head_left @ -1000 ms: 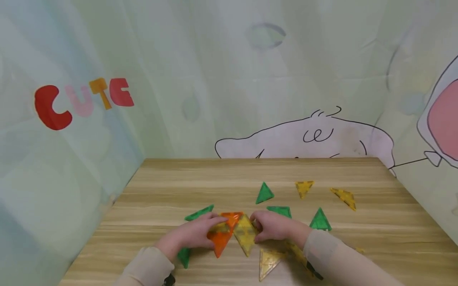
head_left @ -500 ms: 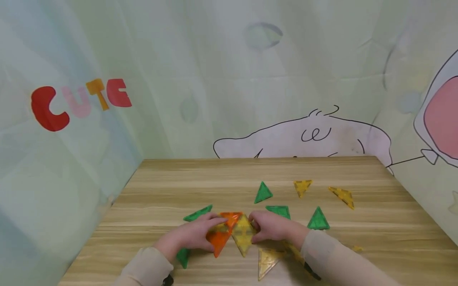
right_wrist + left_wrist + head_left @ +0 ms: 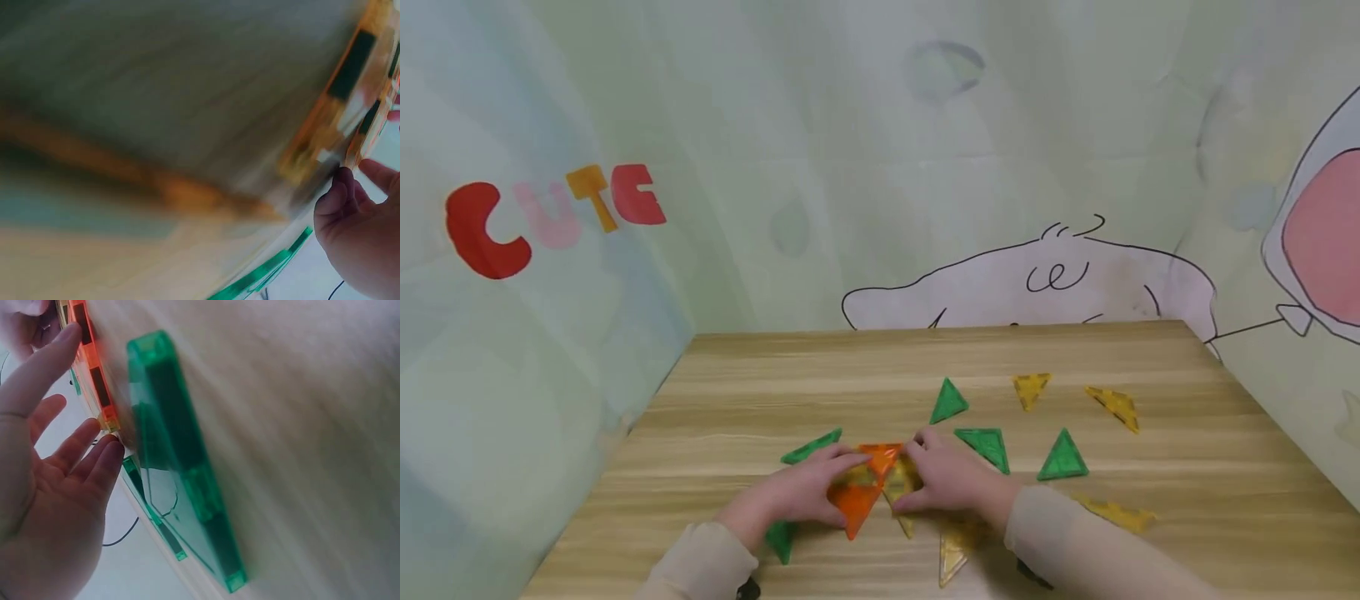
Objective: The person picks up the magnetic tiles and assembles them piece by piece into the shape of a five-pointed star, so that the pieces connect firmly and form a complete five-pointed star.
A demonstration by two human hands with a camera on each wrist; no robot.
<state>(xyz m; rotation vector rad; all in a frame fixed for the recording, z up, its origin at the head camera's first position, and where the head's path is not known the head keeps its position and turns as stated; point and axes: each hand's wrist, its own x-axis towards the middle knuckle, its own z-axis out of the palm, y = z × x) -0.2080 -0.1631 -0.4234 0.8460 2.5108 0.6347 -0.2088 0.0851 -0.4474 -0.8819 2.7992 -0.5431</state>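
Orange triangular magnetic tiles (image 3: 857,505) lie flat, grouped with a partly covered yellow one. My left hand (image 3: 801,490) holds this group from the left; its thumb is at the near orange edge and its index finger reaches over the far one. Just to the right, my right hand (image 3: 957,477) pinches the yellow magnetic tiles (image 3: 898,485), which it partly covers. These yellow tiles lie against the orange ones. In the left wrist view, the thumb touches an orange tile edge (image 3: 100,387) while other fingertips meet the group's end. The right wrist view shows the right fingertips at a yellow tile edge (image 3: 370,119).
Loose green triangles (image 3: 1063,457) and yellow triangles (image 3: 1116,408) lie scattered over the back and right of the wooden table (image 3: 760,375). Another green tile (image 3: 780,540) sits under the left wrist. One yellow tile (image 3: 952,557) lies near the right forearm. A printed curtain hangs behind.
My right hand has shifted left, farther over the yellow tiles and closer to my left hand. The left hand keeps its hold. The whole head view has drifted slightly.
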